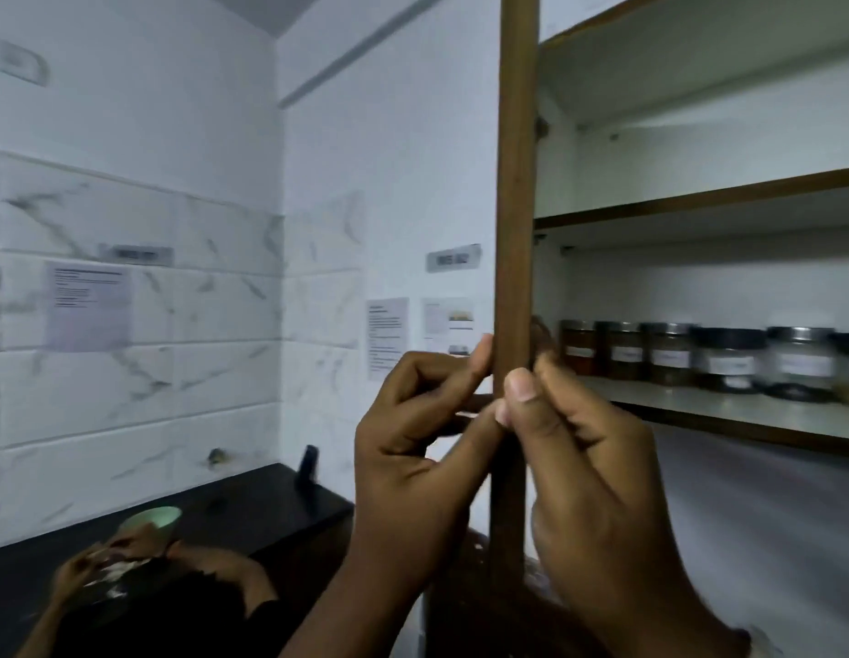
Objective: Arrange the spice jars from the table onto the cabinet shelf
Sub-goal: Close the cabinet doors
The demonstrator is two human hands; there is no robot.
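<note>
White marble-veined tiles [128, 382] cover the lower walls, plain wall above. A printed sheet [88, 308] is stuck on the left wall, with a small grey label plate [136, 255] just above it. On the far wall sits a second plate [453, 258], with two more sheets [387, 337] [448, 322] beneath, side by side; the text is too blurred to read. The black bench [251, 510] runs along the left wall. A pale green bowl [152, 517] sits near its front edge, and a slim dark object [308, 463] stands at the back right corner. A dark-haired person [166, 610] is bent low, right by the bowl.
</note>
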